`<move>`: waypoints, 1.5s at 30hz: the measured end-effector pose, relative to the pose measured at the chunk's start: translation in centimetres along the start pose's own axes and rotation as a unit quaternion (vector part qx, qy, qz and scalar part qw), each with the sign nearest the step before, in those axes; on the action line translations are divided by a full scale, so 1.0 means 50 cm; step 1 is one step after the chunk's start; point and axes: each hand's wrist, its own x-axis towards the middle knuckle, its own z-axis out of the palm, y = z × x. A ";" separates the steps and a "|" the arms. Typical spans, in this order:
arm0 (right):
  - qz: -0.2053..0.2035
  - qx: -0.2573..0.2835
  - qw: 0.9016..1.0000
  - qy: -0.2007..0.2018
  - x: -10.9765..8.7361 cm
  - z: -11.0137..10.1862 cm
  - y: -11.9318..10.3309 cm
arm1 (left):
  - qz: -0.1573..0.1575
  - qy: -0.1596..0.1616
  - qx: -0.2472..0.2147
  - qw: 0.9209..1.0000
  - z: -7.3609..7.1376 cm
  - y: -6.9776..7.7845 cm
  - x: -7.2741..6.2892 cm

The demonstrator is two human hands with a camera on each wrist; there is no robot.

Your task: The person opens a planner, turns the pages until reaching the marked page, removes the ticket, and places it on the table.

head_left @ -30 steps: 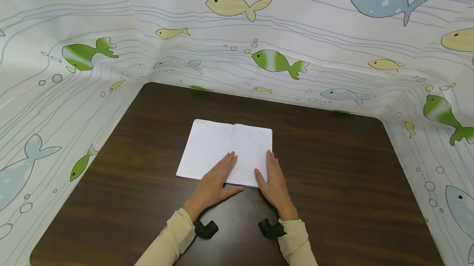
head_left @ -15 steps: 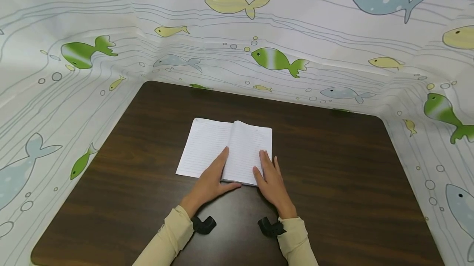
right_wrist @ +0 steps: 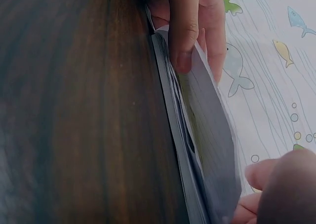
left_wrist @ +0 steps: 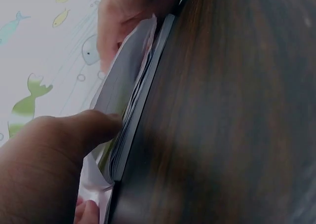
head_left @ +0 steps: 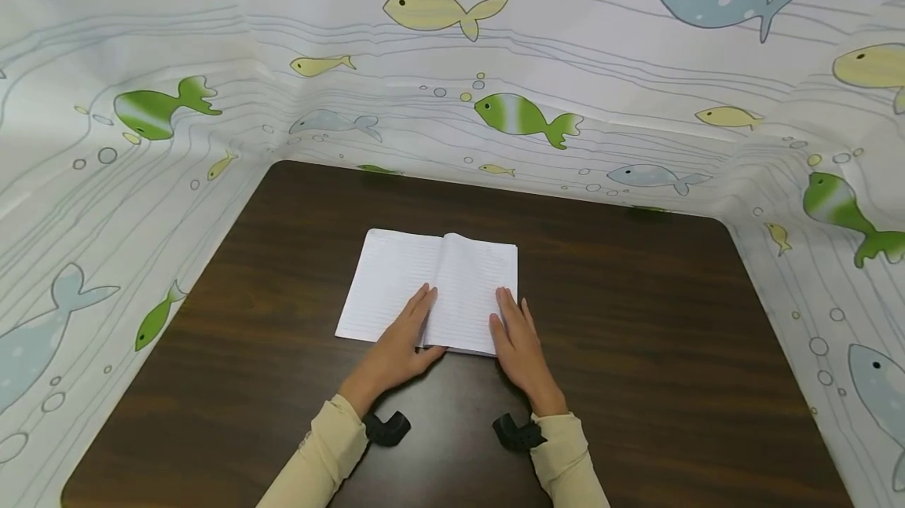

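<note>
An open lined notebook [head_left: 396, 272] lies on the dark wooden table. Its right page bulges up beside the spine. My left hand [head_left: 392, 352] rests along the spine with fingers extended, its thumb at the near edge of the pages. In the left wrist view that thumb [left_wrist: 94, 128] touches the edge of a raised page [left_wrist: 118, 81]. Over the right page lies my right hand [head_left: 522, 351], fingers extended near the outer edge. From the right wrist, the loose page [right_wrist: 215, 135] stands up off the stack between both hands.
The dark table top [head_left: 636, 319] extends round the notebook. White sheeting [head_left: 601, 60] printed with fish surrounds the table at the back and sides. A black wrist mount [head_left: 387, 429] sits on the left wrist, and another black mount [head_left: 518, 434] on the right.
My left hand has shifted left, off the right page to the spine. The right page has risen beside the spine. My right fingers have slid slightly inward over the page.
</note>
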 end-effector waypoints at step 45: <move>0.036 -0.013 0.999 0.013 0.001 0.002 0.006 | 0.056 0.293 0.134 0.945 -0.003 -0.003 0.012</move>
